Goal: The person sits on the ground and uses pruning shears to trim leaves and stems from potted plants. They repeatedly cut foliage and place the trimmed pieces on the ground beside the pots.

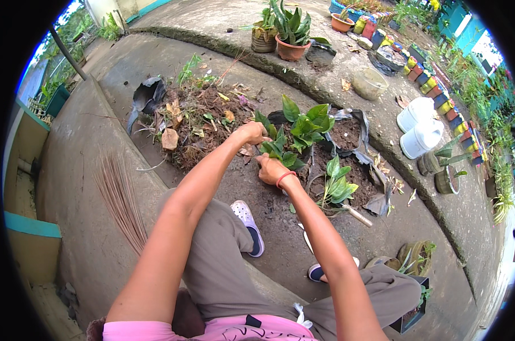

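Both my hands are closed on a green leafy plant (278,149) in front of me. My left hand (253,133) has its fingers curled at the plant's upper left leaves. Just below, my right hand (271,170), with a red band at the wrist, grips it low down; the stems between the fingers are hidden. Right behind stands another broad-leaved plant (307,126). A torn black bag of soil (348,133) lies to the right, and a cut leafy sprig (337,184) rests on dark soil nearer me. Beside that sprig is a pale tool handle (357,215).
A heap of dry soil and leaves (198,119) lies left of my hands, with a stick broom (120,199) nearer. Two white jugs (419,128), a round plastic tub (370,83) and a potted snake plant (292,48) stand on the raised concrete ledge beyond. My feet are close below.
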The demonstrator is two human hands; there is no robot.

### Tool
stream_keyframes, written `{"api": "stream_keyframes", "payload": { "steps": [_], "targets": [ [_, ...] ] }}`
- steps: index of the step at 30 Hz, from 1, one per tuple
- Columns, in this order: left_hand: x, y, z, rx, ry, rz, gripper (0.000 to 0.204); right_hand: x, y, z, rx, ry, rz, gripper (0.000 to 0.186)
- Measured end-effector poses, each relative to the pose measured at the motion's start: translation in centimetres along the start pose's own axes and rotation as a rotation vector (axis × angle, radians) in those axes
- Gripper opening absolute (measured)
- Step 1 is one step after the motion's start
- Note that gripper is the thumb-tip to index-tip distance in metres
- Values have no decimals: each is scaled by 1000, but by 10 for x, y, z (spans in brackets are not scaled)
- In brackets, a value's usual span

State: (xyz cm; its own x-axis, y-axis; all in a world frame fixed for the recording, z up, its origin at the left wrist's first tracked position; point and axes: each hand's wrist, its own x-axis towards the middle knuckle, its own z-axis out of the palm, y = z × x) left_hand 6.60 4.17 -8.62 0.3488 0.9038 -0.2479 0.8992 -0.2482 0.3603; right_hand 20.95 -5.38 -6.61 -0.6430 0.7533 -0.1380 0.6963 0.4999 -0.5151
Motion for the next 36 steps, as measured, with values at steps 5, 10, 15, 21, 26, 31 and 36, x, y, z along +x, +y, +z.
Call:
{"api": "stream_keyframes", "payload": {
  "steps": [5, 10, 15, 21, 26, 31, 36],
  "targets": [
    [4, 4, -2, -104, -46, 37, 25, 13, 50, -11, 168, 176, 123, 37],
    [4, 13, 11, 285, 0, -118, 15, 11, 62, -17, 261, 96, 218, 38],
    [5, 18, 39, 502, 157, -54, 16, 2, 60, -16, 202, 173, 53, 43],
    [10, 23, 61, 477, 242, -211, 21, -4, 62, -19, 242, 140, 62, 45],
    [12, 32, 70, 530, 201, -348, 24, -4, 63, -12, 229, 158, 55, 44],
    [14, 31, 77, 540, 235, -369, 24, -12, 63, -10, 238, 129, 22, 44],
    [15, 27, 71, 477, 263, -378, 25, -26, 47, -13, 304, 150, -19, 41]
  ]
}}
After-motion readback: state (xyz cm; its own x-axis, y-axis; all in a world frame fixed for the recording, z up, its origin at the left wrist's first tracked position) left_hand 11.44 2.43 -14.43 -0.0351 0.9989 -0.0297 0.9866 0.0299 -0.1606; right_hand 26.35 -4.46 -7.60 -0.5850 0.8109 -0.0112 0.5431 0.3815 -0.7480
